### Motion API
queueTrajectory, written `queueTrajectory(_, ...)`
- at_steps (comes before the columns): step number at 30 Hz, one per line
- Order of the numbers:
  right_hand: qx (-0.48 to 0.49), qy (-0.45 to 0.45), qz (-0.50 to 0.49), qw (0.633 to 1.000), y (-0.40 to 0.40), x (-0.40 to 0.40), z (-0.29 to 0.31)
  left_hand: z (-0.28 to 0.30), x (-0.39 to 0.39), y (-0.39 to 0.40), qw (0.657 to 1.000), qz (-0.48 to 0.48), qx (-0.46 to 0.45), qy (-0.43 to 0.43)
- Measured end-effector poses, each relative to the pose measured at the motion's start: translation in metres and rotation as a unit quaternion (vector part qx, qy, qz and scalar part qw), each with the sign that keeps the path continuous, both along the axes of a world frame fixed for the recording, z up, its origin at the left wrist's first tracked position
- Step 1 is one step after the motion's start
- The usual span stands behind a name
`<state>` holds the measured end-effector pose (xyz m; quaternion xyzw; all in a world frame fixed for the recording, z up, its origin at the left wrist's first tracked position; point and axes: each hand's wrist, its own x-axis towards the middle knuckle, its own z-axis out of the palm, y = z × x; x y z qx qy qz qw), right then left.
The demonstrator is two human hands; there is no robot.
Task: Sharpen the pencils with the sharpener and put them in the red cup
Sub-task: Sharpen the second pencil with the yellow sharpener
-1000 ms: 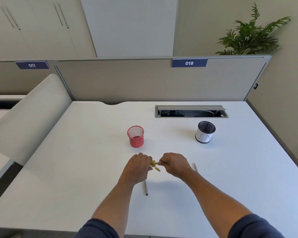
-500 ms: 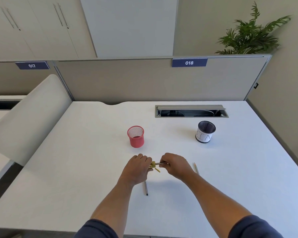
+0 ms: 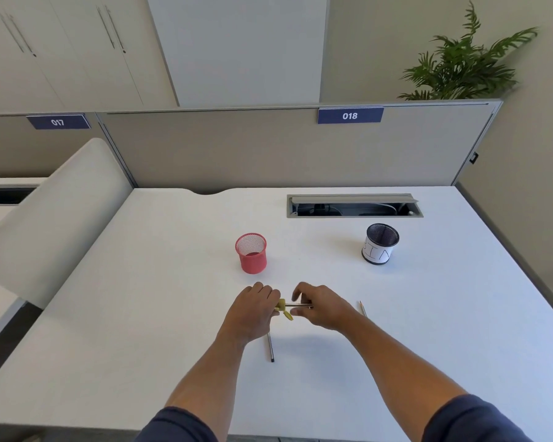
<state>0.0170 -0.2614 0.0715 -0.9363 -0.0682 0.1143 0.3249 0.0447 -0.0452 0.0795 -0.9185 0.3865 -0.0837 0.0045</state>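
**Head view: both hands meeting over a pencil and sharpener at the middle of the desk**

The left hand (image 3: 253, 309) is curling its fingers around the yellow sharpener (image 3: 281, 306), which is peeking out at the hand's right side, just below frame centre. A pencil (image 3: 299, 304) is lying horizontally from the sharpener toward the right hand (image 3: 321, 307); that hand is arching over the shaft with thumb below and fingers above, but whether the fingertips are actually pinching it cannot be told. A yellow shaving (image 3: 288, 315) is hanging just under the sharpener.

A second, dark pencil (image 3: 270, 347) is lying on the white desk (image 3: 141, 314) below the left hand, its upper end hidden beneath the wrist. A third pencil (image 3: 362, 308) is lying just right of the right wrist, tip pointing up the frame.

The red cup (image 3: 251, 253) is standing upright directly above the left hand, near but apart from it. A black mesh cup with a white label (image 3: 379, 244) is standing well apart in the right centre of the frame.

Bare desk surface is stretching wide to the left and right of the hands. The cable tray opening (image 3: 353, 206) is sitting near the far edge, with the grey partition (image 3: 268, 148) behind it. The desk's right edge is running diagonally down the right side of the frame.
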Motion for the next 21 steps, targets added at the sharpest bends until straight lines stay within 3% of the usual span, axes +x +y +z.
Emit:
queueTrajectory(6, -0.086, -0.131, -0.014, 0.988, 0.0039, -0.0017, -0.0025, -0.0014, -0.0012, -0.0014, 1.000, 0.001, -0.022, 0.001)
queueTrajectory(10, -0.114, -0.099, -0.006, 0.989, 0.0045, 0.0000, 0.0000, -0.0001, -0.0006, -0.0001, 1.000, 0.002, -0.024, -0.005)
queueTrajectory(15, -0.030, 0.007, -0.039, 0.999, 0.0027, 0.0030, 0.0050, 0.0001, -0.0052, -0.0021, 1.000, -0.008, -0.015, -0.012)
queueTrajectory(19, -0.006, -0.008, -0.003, 1.000, -0.0021, -0.0026, 0.0028, 0.0031, -0.0029, -0.0026, 1.000, -0.003, -0.015, -0.015)
queueTrajectory(21, -0.038, -0.070, -0.004, 0.997, -0.0007, -0.0047, 0.0008, 0.0035, -0.0016, -0.0017, 1.000, -0.003, -0.015, -0.013)
